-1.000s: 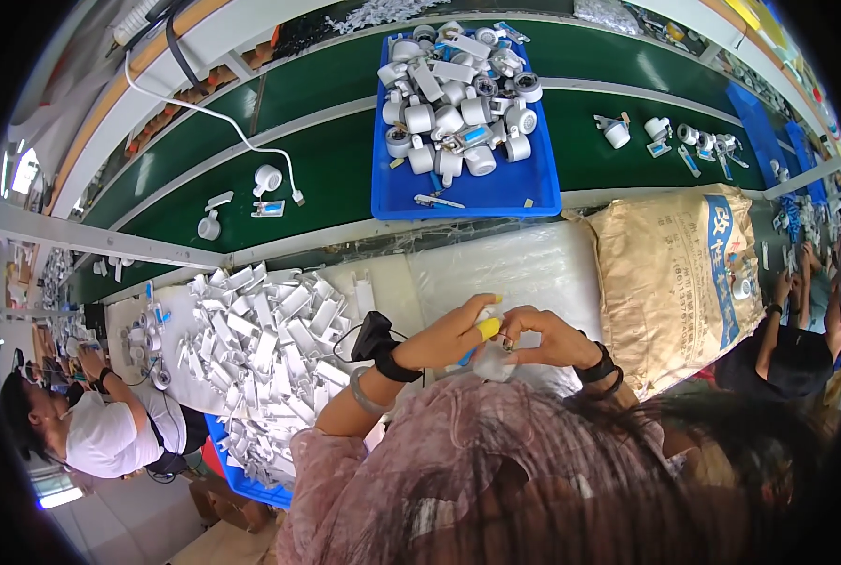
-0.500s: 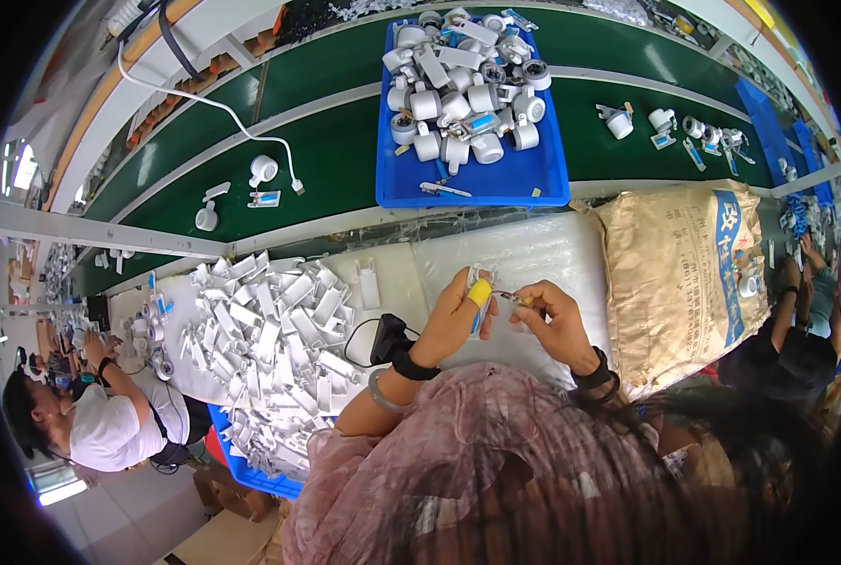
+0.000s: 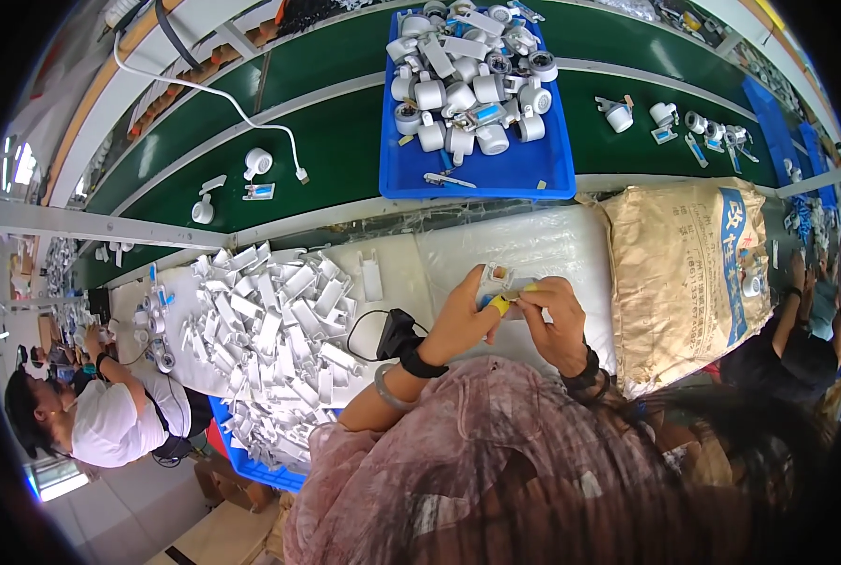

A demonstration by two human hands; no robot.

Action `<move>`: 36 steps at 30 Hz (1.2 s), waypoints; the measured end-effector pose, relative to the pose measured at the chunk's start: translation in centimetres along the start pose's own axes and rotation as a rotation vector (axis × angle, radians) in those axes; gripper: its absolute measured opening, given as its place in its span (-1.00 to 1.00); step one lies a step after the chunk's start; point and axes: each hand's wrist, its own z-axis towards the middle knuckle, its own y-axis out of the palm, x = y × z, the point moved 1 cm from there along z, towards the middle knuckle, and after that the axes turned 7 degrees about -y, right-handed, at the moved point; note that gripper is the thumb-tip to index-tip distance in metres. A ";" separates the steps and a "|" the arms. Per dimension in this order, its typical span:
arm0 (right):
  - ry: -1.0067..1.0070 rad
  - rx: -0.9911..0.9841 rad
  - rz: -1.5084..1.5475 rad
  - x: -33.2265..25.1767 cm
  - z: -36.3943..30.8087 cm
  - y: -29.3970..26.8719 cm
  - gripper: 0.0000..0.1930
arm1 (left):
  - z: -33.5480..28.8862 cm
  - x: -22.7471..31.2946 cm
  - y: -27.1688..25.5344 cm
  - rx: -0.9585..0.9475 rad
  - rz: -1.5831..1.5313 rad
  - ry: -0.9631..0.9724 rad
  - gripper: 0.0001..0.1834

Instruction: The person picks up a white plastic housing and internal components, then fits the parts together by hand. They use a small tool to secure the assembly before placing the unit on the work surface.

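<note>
Over the plastic-covered bench (image 3: 543,247), my left hand (image 3: 464,322) is closed on a small white plastic housing (image 3: 496,273) with a trace of blue at its lower side. Yellow wrapping covers the thumb tip of this hand. My right hand (image 3: 557,323) is pinched at the near side of the housing, its fingertips touching the left thumb area. A small piece shows at those fingertips, too small to name. Left of my hands lies a large pile of white plastic housings (image 3: 274,301), and a single white housing (image 3: 371,280) lies apart from it.
A blue tray (image 3: 477,185) with many round white units stands across the green conveyor (image 3: 345,155). To the right is a brown paper sack (image 3: 670,282). Beside my left wrist sits a black device (image 3: 397,334) with a cable. A co-worker (image 3: 119,414) sits at far left.
My hands have drawn closer together, the right fingertips now meeting the left thumb. The left hand has turned, so the housing's open end faces up. The view has shifted slightly.
</note>
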 end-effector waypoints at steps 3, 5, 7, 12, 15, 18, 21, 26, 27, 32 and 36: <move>0.023 -0.002 0.042 -0.3 0.2 0.0 -0.75 | -0.3 0.5 0.4 -0.009 0.055 0.003 -0.58; -0.007 -0.018 0.015 -0.4 0.4 0.1 -0.77 | -0.5 0.7 0.4 -0.007 0.156 0.005 -0.58; 0.018 -0.005 0.031 -0.3 0.2 0.3 -0.77 | -0.6 0.4 0.5 -0.002 0.134 0.011 -0.59; 0.018 0.011 0.042 -0.1 0.3 0.4 -0.75 | -0.8 0.4 0.7 -0.003 0.176 0.042 -0.59; 0.030 0.000 0.050 -0.1 0.3 0.3 -0.74 | -0.7 0.2 0.7 0.000 0.193 0.068 -0.59; 0.052 0.034 0.040 -0.1 0.1 0.5 -0.76 | -0.6 0.1 0.8 0.011 0.256 0.095 -0.58; 0.068 0.031 0.020 0.0 -0.1 0.6 -0.77 | -0.7 -0.1 0.9 0.029 0.271 0.132 -0.57; 0.038 0.024 -0.003 0.1 -0.3 0.3 -0.76 | -0.8 -0.5 1.1 0.038 0.214 0.110 -0.55; 0.040 0.023 -0.004 0.0 -0.3 0.3 -0.76 | -0.9 -0.4 1.1 0.037 0.213 0.108 -0.55; -0.035 -0.033 -0.051 -0.3 0.2 -0.4 -0.72 | -1.2 0.7 1.2 -0.004 0.246 0.241 -0.55; -0.071 -0.056 -0.080 -0.6 0.5 -0.6 -0.72 | -0.7 0.0 1.3 0.055 0.414 0.563 -0.56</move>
